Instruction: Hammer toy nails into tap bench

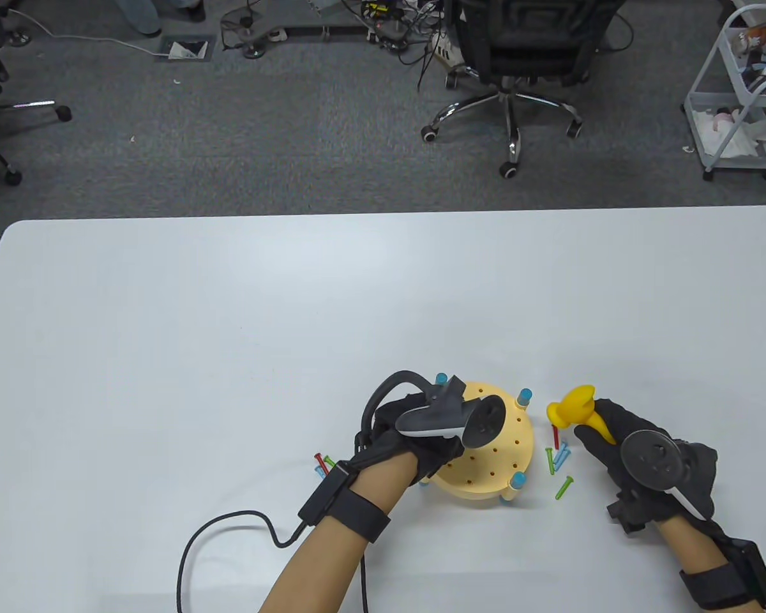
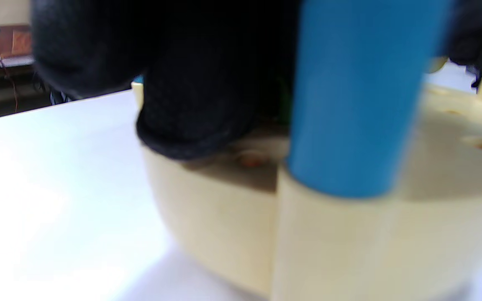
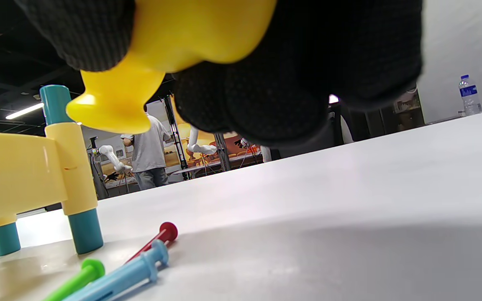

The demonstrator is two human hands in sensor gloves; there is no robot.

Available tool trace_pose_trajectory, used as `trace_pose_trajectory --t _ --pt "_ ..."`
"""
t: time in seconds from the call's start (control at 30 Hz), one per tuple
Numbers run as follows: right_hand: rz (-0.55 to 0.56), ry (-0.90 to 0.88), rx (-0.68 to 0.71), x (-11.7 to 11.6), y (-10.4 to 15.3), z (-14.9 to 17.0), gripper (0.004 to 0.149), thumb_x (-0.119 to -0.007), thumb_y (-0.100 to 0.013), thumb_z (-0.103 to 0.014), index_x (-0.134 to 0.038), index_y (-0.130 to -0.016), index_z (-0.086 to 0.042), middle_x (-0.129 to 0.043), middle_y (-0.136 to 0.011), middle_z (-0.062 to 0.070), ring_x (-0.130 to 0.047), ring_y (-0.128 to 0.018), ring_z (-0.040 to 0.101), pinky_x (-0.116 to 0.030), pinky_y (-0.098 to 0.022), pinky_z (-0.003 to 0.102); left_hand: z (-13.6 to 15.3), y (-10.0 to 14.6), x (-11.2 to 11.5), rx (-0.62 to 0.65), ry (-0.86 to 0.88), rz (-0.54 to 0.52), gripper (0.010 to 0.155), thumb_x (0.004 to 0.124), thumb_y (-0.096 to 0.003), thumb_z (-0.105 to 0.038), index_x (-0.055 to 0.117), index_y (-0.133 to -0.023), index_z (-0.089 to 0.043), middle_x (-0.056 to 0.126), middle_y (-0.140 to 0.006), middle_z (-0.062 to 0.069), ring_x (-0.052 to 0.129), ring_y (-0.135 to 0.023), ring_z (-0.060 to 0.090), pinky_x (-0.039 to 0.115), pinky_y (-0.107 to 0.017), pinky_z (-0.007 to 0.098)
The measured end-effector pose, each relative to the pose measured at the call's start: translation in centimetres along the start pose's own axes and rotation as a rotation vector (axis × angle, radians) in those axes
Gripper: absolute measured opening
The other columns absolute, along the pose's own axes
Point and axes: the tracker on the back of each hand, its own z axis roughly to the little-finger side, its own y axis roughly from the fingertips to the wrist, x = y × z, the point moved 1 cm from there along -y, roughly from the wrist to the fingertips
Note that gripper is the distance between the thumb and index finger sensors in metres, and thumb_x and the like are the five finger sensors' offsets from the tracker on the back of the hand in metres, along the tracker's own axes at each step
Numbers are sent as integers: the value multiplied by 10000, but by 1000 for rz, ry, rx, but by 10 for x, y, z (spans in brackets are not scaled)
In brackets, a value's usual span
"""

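My left hand (image 1: 415, 440) rests on the round cream plastic tap bench (image 1: 498, 460) (grip unclear, seemingly unclenched) near the table's front edge; my right hand (image 1: 638, 453) grips the yellow plastic toy hammer (image 1: 574, 412) beside it.

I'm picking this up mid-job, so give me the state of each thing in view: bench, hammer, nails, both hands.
tap bench: standing on its blue legs; no nail visibly in its holes.
toy hammer: off the table, in the right hand.
loose nails: lying flat on the table right of the bench; a few more at its left.
left hand: resting on the bench.
right hand: gripping the hammer handle.
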Motion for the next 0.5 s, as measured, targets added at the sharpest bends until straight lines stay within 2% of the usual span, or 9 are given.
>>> trace_pose_trajectory --t 0.03,0.17,0.27,0.33,0.5 --pt "0 -2 -2 0 0 1 601 -669 -395 -572 -728 -872 -212 -964 -616 -14 -1026 -408 168 -856 -431 405 1 4 -3 -5 -18 -20 551 905 -301 -364 822 -839 -277 988 -687 122 1034 -416 183 867 -323 364" --pt "15 6 6 3 2 0 600 -670 -395 -571 -727 -872 -211 -964 -616 -14 -1026 -408 168 -857 -430 406 10 26 -23 4 120 -207 513 878 -319 -372 846 -815 -247 993 -662 129 1028 -402 188 860 -309 368" --pt "25 2 18 4 3 -3 601 -670 -395 -570 -724 -875 -211 -962 -619 -14 -1025 -412 170 -855 -432 407 21 49 -30 -15 184 -260 485 851 -336 -401 858 -795 -246 987 -665 133 1021 -406 194 852 -311 372" --pt "33 -3 24 5 4 -4 600 -670 -396 -567 -719 -879 -212 -958 -627 -13 -1022 -420 174 -852 -438 410 28 63 -25 -36 205 -278 507 836 -336 -439 853 -804 -245 986 -668 130 1019 -408 189 852 -309 366" --pt "87 -30 89 14 9 -15 603 -666 -403 -556 -691 -899 -214 -938 -660 -6 -1008 -457 185 -834 -467 421 36 77 16 -78 351 -283 627 834 -315 -520 791 -872 -236 946 -724 134 994 -469 211 832 -331 377"
